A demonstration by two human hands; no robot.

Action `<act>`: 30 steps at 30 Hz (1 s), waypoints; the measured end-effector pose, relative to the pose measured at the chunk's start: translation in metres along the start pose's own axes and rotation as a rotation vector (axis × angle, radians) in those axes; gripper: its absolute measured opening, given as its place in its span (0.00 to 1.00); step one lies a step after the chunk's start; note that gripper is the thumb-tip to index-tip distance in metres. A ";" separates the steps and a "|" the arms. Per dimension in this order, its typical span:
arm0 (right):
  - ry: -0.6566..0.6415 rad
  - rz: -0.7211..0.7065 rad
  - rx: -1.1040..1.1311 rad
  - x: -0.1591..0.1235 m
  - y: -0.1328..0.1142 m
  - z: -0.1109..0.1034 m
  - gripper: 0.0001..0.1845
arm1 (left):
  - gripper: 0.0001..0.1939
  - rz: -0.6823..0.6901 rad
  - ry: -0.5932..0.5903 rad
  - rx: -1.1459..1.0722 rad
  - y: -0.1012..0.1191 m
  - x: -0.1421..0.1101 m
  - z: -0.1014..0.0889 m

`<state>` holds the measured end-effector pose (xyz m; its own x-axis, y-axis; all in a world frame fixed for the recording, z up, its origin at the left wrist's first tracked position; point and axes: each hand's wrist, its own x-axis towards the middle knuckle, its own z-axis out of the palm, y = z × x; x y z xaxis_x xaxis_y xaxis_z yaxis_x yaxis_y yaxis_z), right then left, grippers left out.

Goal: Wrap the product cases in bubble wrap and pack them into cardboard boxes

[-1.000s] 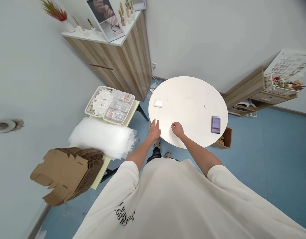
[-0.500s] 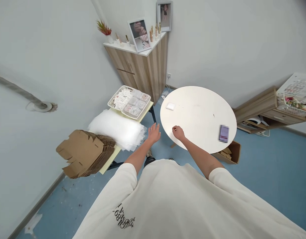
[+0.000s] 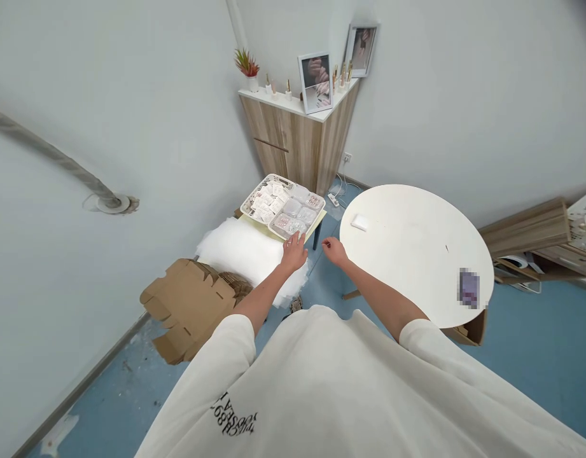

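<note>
My left hand (image 3: 293, 253) hangs over the edge of a pile of white, translucent sheets (image 3: 242, 248), fingers spread and nothing in them. Just beyond its fingertips is a clear compartment box (image 3: 293, 219) with small items inside. Behind and beside that box sits a white plastic basket (image 3: 245, 208) full of small white packets (image 3: 268, 202). My right hand (image 3: 334, 251) is closed in a pinch near the left edge of the round white table (image 3: 407, 248). What its fingertips hold, if anything, is too small to make out.
Flattened brown cardboard boxes (image 3: 188, 305) are stacked on the left. On the round table lie a white packet (image 3: 359, 222) and a blurred purple item (image 3: 469, 288). A corner cabinet (image 3: 302, 146) stands behind, a power strip (image 3: 333, 201) on the floor beside it.
The view has turned left, so the furniture sits farther right. My left hand is now nearer the compartment box. My right hand has moved left off the round table, still closed.
</note>
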<state>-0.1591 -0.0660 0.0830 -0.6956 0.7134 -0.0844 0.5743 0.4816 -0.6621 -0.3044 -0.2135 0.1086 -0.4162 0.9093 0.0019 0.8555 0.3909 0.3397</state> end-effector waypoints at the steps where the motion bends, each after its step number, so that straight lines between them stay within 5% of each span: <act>1: -0.008 -0.017 -0.004 0.007 -0.010 0.007 0.09 | 0.30 -0.001 0.018 -0.006 -0.011 0.003 -0.005; 8: -0.193 -0.032 -0.031 0.019 -0.067 0.054 0.09 | 0.17 -0.159 0.034 -0.056 -0.079 -0.006 -0.018; 19: -0.634 -0.425 0.208 0.007 -0.188 0.165 0.07 | 0.21 -0.446 0.197 -0.152 -0.199 -0.074 -0.072; 25: -0.652 -0.548 0.129 -0.004 -0.237 0.199 0.17 | 0.22 -0.614 0.339 -0.153 -0.216 -0.145 -0.092; 30: -0.629 -0.772 -0.135 -0.005 -0.261 0.211 0.25 | 0.23 -0.729 0.325 -0.182 -0.215 -0.178 -0.088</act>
<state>-0.3966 -0.3024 0.0995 -0.9775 -0.1982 -0.0716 -0.1132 0.7805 -0.6149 -0.4419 -0.4717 0.1181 -0.9412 0.3376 -0.0153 0.2835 0.8133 0.5081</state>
